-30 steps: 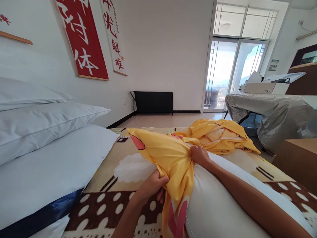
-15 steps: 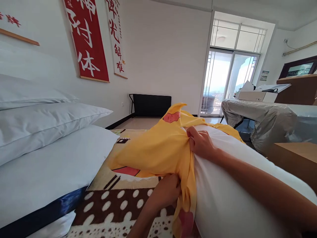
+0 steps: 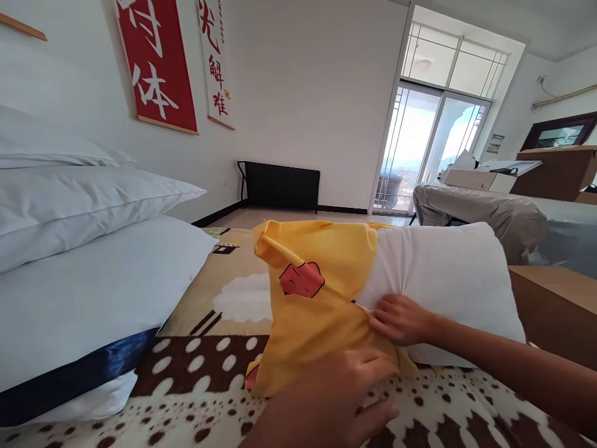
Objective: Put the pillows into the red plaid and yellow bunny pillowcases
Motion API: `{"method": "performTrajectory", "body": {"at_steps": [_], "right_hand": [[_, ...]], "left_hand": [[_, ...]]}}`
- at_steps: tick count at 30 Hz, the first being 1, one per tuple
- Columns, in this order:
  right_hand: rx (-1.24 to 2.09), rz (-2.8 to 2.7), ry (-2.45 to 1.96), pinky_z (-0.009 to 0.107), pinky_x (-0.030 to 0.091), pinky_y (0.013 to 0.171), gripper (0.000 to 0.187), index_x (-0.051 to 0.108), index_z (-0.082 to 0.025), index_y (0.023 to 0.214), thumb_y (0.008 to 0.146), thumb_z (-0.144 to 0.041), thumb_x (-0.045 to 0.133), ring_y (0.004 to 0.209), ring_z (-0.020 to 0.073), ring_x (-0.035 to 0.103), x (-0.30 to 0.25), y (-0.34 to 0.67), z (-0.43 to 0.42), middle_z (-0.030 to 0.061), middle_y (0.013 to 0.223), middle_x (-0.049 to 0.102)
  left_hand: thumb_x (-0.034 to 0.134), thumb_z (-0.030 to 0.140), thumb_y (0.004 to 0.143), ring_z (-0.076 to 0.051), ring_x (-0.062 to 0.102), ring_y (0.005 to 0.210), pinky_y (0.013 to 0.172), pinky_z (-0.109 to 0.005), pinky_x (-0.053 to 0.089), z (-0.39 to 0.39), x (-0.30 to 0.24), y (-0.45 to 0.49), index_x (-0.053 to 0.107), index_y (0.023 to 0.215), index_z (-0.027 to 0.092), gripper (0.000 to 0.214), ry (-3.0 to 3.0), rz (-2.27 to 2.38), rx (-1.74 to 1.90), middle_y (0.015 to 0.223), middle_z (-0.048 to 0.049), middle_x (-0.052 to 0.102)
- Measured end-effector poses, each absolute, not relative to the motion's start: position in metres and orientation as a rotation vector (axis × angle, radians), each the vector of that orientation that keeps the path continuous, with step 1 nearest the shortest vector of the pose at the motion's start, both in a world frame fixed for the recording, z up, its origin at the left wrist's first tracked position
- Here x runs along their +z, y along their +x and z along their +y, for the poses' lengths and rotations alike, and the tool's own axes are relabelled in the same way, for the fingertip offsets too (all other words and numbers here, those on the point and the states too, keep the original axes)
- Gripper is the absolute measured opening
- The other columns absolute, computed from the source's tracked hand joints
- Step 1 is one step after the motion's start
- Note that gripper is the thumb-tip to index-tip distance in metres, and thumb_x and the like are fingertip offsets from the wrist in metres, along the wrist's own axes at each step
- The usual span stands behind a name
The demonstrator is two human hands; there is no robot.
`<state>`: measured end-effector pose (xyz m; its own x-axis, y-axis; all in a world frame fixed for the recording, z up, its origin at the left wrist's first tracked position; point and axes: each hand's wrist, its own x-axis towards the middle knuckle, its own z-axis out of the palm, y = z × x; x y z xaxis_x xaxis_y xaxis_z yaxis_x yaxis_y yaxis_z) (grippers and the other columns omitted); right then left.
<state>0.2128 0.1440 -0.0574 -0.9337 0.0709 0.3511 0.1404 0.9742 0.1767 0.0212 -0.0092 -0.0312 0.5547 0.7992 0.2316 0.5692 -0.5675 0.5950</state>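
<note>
Pillow partly inside a yellow cover

The pillow lies on its side across the patterned blanket, its white right-hand part bare, its other end hidden under the cover. The right hand has its fingers curled in on the pillow right at the cover's edge, and creases run up the white cloth from that grip; whether it pinches some of the yellow too, I can't tell. The left hand is a blur in front, thumb and fingers spread apart, low against the near side of the cover; I can't make out whether the fingertips touch it. A pink patch with a dark outline shows on the yellow, below a folded-over corner.

To the left sits a pile of white pillows, a shiny navy band crossing near the bottom. A red scroll and a white scroll hang on the wall above. Across the room, a black panel leans near the wall. Over by the sliding door, an open white box rests on a plastic-wrapped table.
</note>
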Motion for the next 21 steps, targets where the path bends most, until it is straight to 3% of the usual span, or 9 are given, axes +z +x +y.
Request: {"method": "performTrajectory", "body": {"at_steps": [5,7,10,12,16,21], "right_hand": [[-0.879,-2.544,0.079,0.032,0.016,0.051,0.024,0.054,-0.016,0.072,0.088,-0.008,0.037,0.049,0.0131,0.032,-0.065,0.211,0.157,0.0007,0.053,0.047],[-0.940,-2.515,0.100,0.032,0.016,0.052,0.023,0.052,-0.016,0.071,0.087,-0.009,0.038,0.049,0.0128,0.032,-0.067,0.210,0.152,0.0000,0.052,0.045],[-0.960,-2.518,0.108,0.033,0.016,0.052,0.022,0.051,-0.016,0.068,0.086,-0.010,0.040,0.049,0.0129,0.033,-0.068,0.213,0.139,-0.0001,0.052,0.044],[-0.972,-2.518,0.130,0.033,0.016,0.051,0.022,0.052,-0.016,0.068,0.086,-0.011,0.041,0.048,0.0129,0.034,-0.067,0.216,0.129,-0.0001,0.052,0.043],[-1.007,-2.510,0.182,0.033,0.016,0.050,0.018,0.055,-0.016,0.069,0.084,-0.013,0.045,0.046,0.0129,0.034,-0.065,0.218,0.114,-0.0005,0.051,0.042],[-1.019,-2.545,0.215,0.033,0.017,0.050,0.012,0.055,-0.015,0.072,0.082,-0.016,0.049,0.046,0.0124,0.038,-0.066,0.218,0.100,-0.0005,0.052,0.045]], "left_hand": [[0.053,0.024,0.085,-0.018,0.061,0.095,0.080,-0.029,0.047,-0.013,-0.012,-0.023,0.062,0.096,0.024,0.014,2.137,1.361,1.840,0.103,-0.0036,0.065],[0.062,0.026,0.078,-0.021,0.057,0.102,0.080,-0.031,0.046,0.006,-0.017,-0.042,0.056,0.108,0.024,0.030,1.860,1.540,2.250,0.114,-0.0055,0.059],[0.076,0.032,0.063,-0.026,0.044,0.122,0.092,-0.037,0.042,0.038,-0.027,-0.064,0.041,0.128,0.028,0.074,1.642,1.559,2.299,0.134,-0.0081,0.043],[0.078,0.035,0.060,-0.028,0.040,0.127,0.100,-0.041,0.038,0.053,-0.033,-0.073,0.039,0.130,0.028,0.080,1.561,1.397,2.200,0.134,-0.0086,0.043],[0.078,0.041,0.058,-0.026,0.048,0.118,0.100,-0.040,0.038,0.062,-0.036,-0.078,0.048,0.122,0.024,0.073,1.311,1.223,2.229,0.115,-0.0066,0.057],[0.079,0.038,0.057,-0.019,0.055,0.102,0.088,-0.024,0.045,0.051,-0.032,-0.084,0.064,0.099,0.021,0.047,1.161,1.104,2.400,0.100,-0.0015,0.063]]}}
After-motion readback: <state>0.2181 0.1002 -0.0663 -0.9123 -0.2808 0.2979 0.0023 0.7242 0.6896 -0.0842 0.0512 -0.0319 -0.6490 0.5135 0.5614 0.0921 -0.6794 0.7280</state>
